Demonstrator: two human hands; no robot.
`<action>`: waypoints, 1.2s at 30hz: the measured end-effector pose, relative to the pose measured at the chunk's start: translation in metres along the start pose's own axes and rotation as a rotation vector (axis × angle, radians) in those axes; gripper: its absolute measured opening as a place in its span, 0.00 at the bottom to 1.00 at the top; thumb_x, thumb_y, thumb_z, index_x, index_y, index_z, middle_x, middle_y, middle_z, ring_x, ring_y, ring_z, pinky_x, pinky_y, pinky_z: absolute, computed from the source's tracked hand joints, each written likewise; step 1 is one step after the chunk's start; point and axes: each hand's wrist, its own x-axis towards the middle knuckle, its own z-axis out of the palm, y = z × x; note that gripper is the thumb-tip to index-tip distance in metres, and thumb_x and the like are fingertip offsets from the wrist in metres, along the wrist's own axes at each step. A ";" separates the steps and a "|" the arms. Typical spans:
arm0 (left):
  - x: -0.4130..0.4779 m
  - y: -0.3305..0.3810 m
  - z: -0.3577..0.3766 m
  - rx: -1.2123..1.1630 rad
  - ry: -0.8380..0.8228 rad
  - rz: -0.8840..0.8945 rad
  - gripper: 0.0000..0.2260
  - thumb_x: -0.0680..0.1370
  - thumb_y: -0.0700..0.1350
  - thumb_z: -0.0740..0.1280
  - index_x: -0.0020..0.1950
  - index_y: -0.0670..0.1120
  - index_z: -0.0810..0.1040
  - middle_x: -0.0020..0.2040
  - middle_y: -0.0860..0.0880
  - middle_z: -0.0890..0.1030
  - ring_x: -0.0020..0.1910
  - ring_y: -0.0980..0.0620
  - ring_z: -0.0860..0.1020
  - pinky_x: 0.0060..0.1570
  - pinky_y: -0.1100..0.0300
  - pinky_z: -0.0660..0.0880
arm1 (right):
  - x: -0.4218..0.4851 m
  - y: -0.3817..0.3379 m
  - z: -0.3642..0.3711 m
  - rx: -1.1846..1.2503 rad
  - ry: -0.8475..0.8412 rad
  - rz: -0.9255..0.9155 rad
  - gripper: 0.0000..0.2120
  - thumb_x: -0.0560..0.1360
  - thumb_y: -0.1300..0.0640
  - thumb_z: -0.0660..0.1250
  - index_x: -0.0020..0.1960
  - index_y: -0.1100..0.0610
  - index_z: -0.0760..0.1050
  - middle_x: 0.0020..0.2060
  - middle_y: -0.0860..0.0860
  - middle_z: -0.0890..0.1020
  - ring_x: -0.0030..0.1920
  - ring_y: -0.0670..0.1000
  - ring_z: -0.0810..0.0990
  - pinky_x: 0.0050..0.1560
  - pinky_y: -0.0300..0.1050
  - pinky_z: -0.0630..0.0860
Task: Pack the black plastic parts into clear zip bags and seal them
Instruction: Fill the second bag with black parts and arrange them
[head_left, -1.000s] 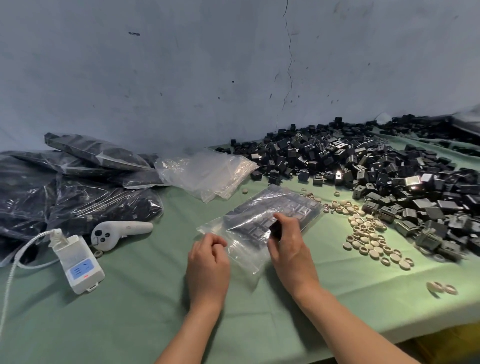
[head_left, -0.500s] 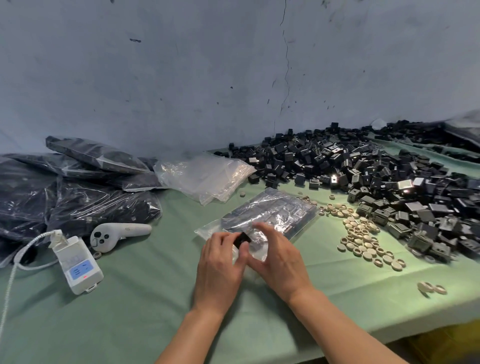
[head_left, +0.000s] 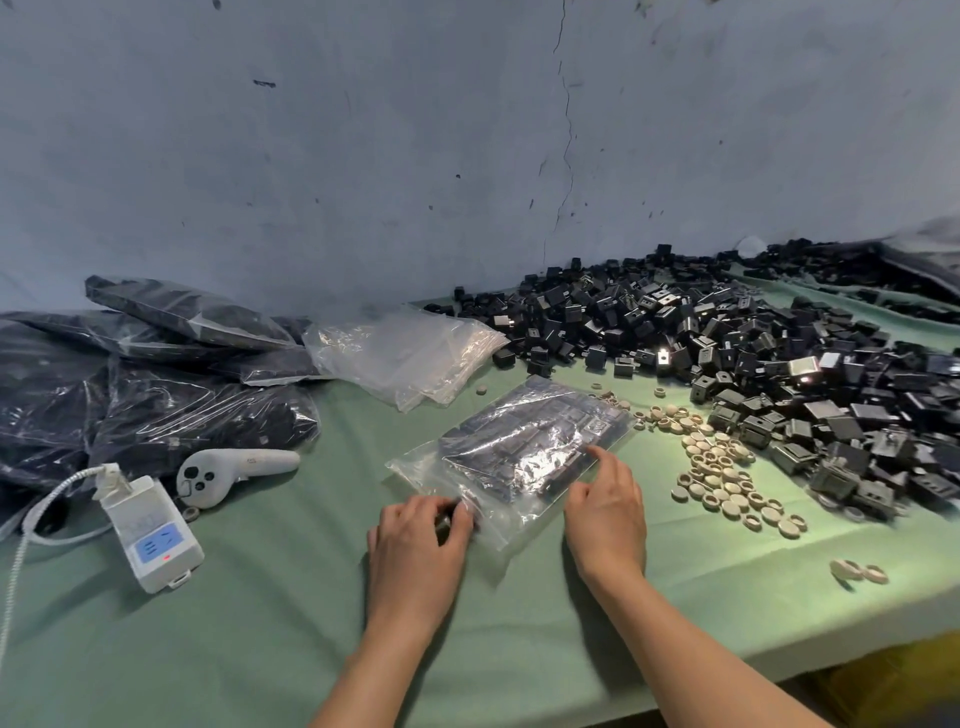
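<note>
Black part (head_left: 445, 521) pinched by curled left hand (head_left: 418, 545) (at bag (head_left: 524, 452) mouth), right hand (head_left: 605, 512) loosely spread.

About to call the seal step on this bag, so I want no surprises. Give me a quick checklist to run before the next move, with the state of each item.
1. Zip bag lies flat on the green cloth: ok.
2. Left hand empty for sealing: not ok, it grips a black part at the bag's mouth.
3. Right hand steadies the bag: ok, a fingertip touches it.
4. Mouth zipped: cannot tell, plastic too blurred.
5. Tan rings away from the mouth: ok.
</note>
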 end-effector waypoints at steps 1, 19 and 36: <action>0.001 0.000 0.001 0.032 -0.026 0.039 0.18 0.79 0.64 0.56 0.52 0.56 0.79 0.52 0.57 0.78 0.56 0.52 0.71 0.54 0.57 0.64 | 0.000 0.000 0.000 0.002 0.008 0.005 0.23 0.81 0.58 0.56 0.76 0.54 0.64 0.72 0.52 0.71 0.70 0.52 0.68 0.72 0.48 0.64; -0.005 0.005 -0.005 -0.116 -0.153 0.026 0.03 0.78 0.49 0.60 0.48 0.58 0.70 0.46 0.56 0.74 0.51 0.49 0.70 0.55 0.56 0.67 | -0.005 -0.006 -0.004 -0.009 -0.018 -0.001 0.22 0.81 0.56 0.54 0.75 0.55 0.63 0.69 0.53 0.73 0.64 0.53 0.74 0.68 0.50 0.69; -0.003 0.004 0.005 0.115 -0.171 0.276 0.17 0.83 0.53 0.51 0.72 0.61 0.66 0.59 0.60 0.72 0.61 0.55 0.68 0.61 0.57 0.61 | -0.007 -0.007 -0.003 -0.096 -0.077 -0.162 0.21 0.80 0.58 0.59 0.72 0.50 0.68 0.71 0.51 0.70 0.65 0.52 0.72 0.70 0.48 0.67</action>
